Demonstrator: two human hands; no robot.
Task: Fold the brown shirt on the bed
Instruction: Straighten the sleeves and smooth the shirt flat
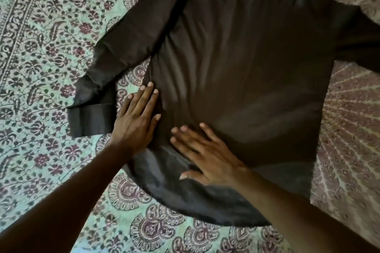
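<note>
The brown shirt [246,63] lies spread flat on the bed, collar at the top, rounded hem toward me. Its left sleeve [127,47] slants down to the left and ends in a cuff. The right sleeve runs off the frame's right edge. My left hand [135,121] rests flat, fingers apart, on the shirt's left side seam, partly over the bedspread. My right hand [203,154] lies flat on the lower left of the shirt body, just above the hem, fingers spread. Neither hand grips any cloth.
A pale green bedspread [41,88] with maroon floral and paisley print covers the bed around the shirt. A bordered band runs along the far left. On the right the print turns into a radiating pattern [349,129].
</note>
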